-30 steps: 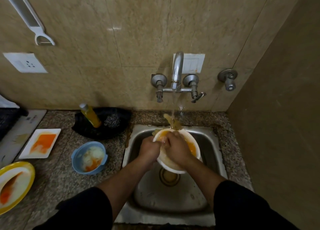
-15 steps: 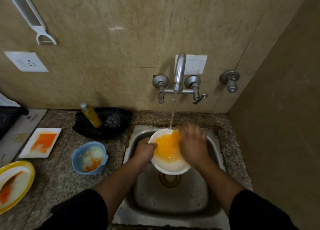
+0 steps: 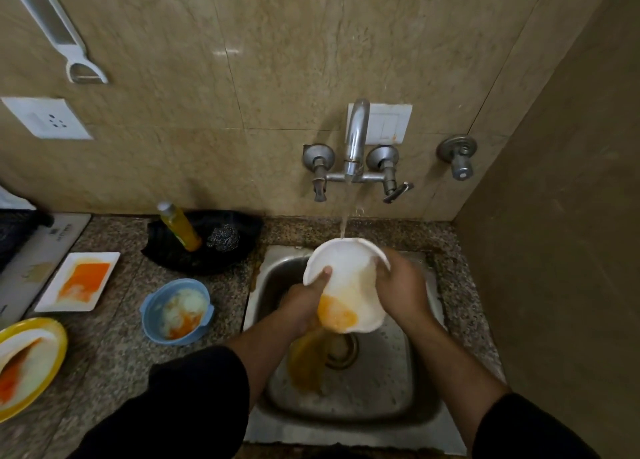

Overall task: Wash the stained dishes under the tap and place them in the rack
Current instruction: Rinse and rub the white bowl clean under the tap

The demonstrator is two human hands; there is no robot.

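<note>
White round bowl (image 3: 349, 271) is held over the stainless steel sink (image 3: 381, 406), tipped: far rim up under the stream from the chrome wall tap (image 3: 355, 140), near rim low, open face toward the person. It's round, so no true long axis; seen tilted, it reads as an oval running far-to-near. Orange water pools at the low lip and spills into the basin near the drain (image 3: 341, 351). Left hand (image 3: 301, 302) grips the left rim, thumb inside the bowl. Right hand (image 3: 403, 292) is wrapped round the right rim. On the speckled granite counter (image 3: 114, 347) to the left: a blue stained bowl (image 3: 154, 306) just beside the sink edge, a white rectangular plate (image 3: 110, 261) with orange smear, a yellow-rimmed plate (image 3: 52, 365) and a black tray (image 3: 194, 261) holding a yellow bottle (image 3: 180, 228) and a steel scourer (image 3: 224, 237). Brown side wall (image 3: 554, 250) stands near the sink's right edge, so that side is tight.
</note>
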